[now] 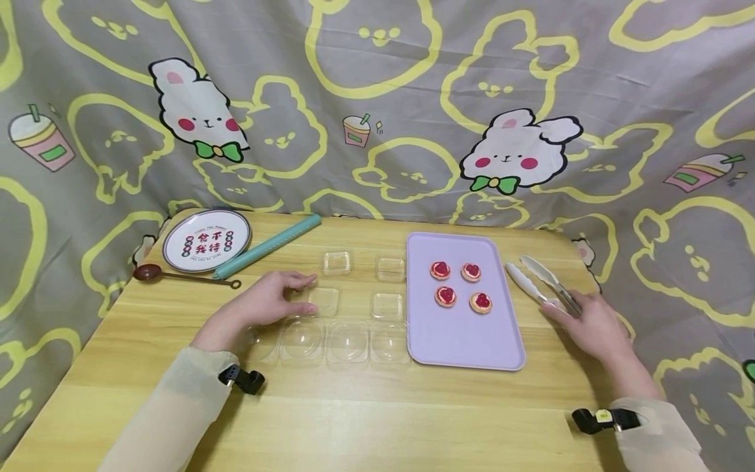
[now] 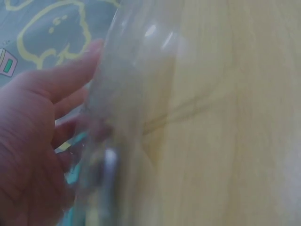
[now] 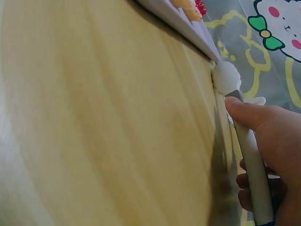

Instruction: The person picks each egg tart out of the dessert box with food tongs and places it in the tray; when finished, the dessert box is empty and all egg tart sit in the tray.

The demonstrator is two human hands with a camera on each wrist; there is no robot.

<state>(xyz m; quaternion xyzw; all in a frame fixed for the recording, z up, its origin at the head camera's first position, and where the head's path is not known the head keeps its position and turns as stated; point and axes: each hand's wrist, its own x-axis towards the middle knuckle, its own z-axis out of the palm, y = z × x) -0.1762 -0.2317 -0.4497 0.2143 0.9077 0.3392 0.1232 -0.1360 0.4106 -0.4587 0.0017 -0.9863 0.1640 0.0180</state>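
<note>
My right hand (image 1: 598,328) grips a pair of tongs (image 1: 539,278) by the handle, right of the lilac tray; their white tips are spread apart. In the right wrist view the thumb lies along the tongs' handle (image 3: 251,165). Over the table's left part, my left hand (image 1: 268,298) is held with thumb and fingers apart, its thumb tip right at a small clear plastic box (image 1: 324,301). In the left wrist view blurred clear plastic (image 2: 127,94) partly covers that hand (image 2: 37,122). Several small tarts (image 1: 445,296) with red topping sit on the lilac tray (image 1: 466,347).
More small clear boxes (image 1: 337,263) stand left of the tray. A row of clear domed plastic pieces (image 1: 348,341) lies nearer me. At the back left are a white plate (image 1: 206,241), a teal stick (image 1: 268,246) and a brown spoon (image 1: 149,273). A patterned curtain (image 1: 407,118) hangs behind.
</note>
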